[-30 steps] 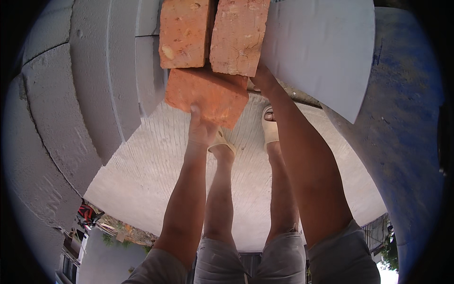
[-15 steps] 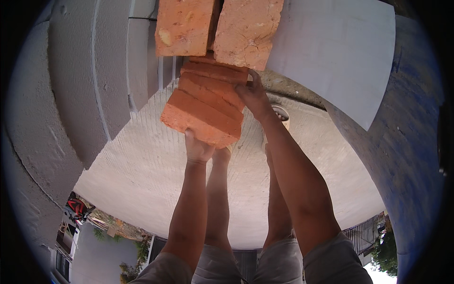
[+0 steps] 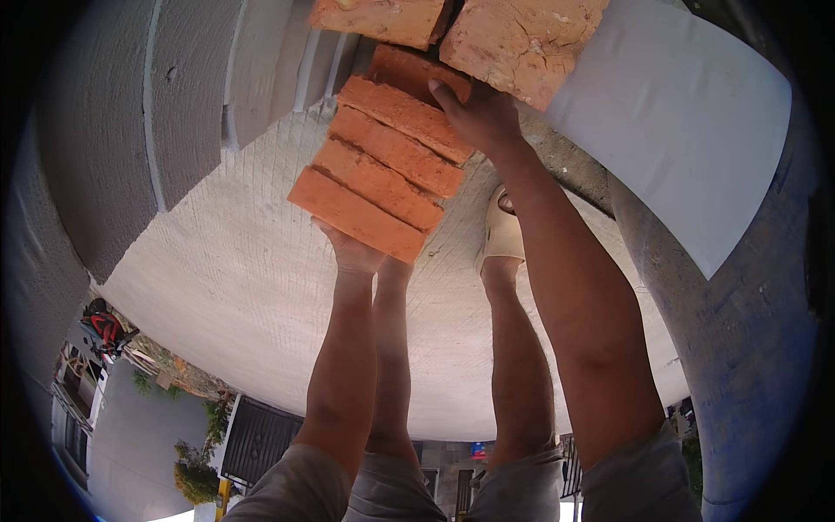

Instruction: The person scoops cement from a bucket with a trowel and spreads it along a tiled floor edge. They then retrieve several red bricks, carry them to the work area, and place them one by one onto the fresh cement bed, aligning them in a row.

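Note:
Several orange-red bricks (image 3: 378, 161) are lined up face to face in a slanting row in front of me. My left hand (image 3: 350, 250) supports the near end of the row, its fingers hidden beneath the closest brick (image 3: 357, 215). At the far end, my right hand (image 3: 485, 117) grips a brick (image 3: 409, 71) just behind the row, the thumb lying over its face and the other fingers out of sight. Two larger-looking, rougher bricks, one on the left (image 3: 383, 17) and a cracked one on the right (image 3: 522, 43), sit above and beyond that hand.
Grey block wall (image 3: 191, 87) rises on the left. A pale flat sheet (image 3: 678, 113) and a blue-stained curved surface (image 3: 739, 374) are on the right. My feet, one in a beige clog (image 3: 503, 230), stand on grooved concrete (image 3: 252, 287). A red-and-black motorbike (image 3: 106, 329) is far left.
The brick row has spread, showing separate bricks more evenly. My right hand has shifted to the far brick, thumb now on top. The view has turned, moving the upper bricks up and right.

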### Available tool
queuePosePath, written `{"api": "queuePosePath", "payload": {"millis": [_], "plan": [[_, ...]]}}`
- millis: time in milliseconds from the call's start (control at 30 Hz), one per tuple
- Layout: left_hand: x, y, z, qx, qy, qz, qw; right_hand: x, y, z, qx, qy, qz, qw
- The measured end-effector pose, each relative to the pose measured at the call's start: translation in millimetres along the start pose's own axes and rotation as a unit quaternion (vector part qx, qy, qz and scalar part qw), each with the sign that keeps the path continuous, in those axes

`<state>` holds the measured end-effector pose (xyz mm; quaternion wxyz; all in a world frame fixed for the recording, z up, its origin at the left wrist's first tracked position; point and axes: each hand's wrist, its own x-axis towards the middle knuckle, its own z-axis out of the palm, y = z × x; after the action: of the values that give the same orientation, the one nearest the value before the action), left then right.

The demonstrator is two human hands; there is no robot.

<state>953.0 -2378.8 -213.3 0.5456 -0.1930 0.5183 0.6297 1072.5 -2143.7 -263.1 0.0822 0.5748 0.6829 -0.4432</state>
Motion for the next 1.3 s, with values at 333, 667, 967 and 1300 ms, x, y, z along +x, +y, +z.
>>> {"api": "queuePosePath", "payload": {"millis": [333,667,967,1300], "plan": [[22,1,-34,-0.113,-0.033,-0.046,0.992,2,16,12,-0.002,-0.063,-0.002,0.998],[21,-17,-48,-0.142,0.026,-0.107,0.984,-53,5,12,0.041,0.071,-0.045,0.996],[39,12,-64,0.036,0.018,-0.066,0.997,17,7,22,0.282,-0.179,-0.112,0.936],[-31,39,-43,0.069,-0.034,-0.084,0.993,-47,16,-20,0.41,-0.258,0.102,0.869]]}}
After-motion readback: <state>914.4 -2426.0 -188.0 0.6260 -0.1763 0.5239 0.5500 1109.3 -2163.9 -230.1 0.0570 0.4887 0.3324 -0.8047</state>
